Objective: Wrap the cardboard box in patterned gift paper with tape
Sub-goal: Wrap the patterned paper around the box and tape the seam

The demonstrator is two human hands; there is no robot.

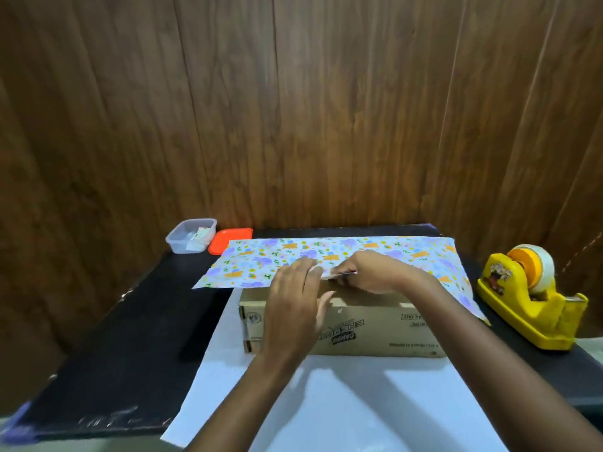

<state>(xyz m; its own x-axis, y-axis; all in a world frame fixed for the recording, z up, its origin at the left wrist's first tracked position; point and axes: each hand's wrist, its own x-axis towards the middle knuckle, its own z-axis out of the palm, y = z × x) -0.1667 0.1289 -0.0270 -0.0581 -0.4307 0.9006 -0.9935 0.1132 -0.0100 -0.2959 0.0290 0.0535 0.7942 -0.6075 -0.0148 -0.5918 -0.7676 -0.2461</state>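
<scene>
Black table, left hand flat on cardboard box, right hand pinching gift paper edge

"CAMPA ENERGY" on cardboard box

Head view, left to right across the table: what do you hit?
Clear container → orange lid → left hand → right hand, fingers pinching the gift paper edge → yellow tape dispenser. The cardboard box and the paper span the middle, so they are not ordered.
</scene>
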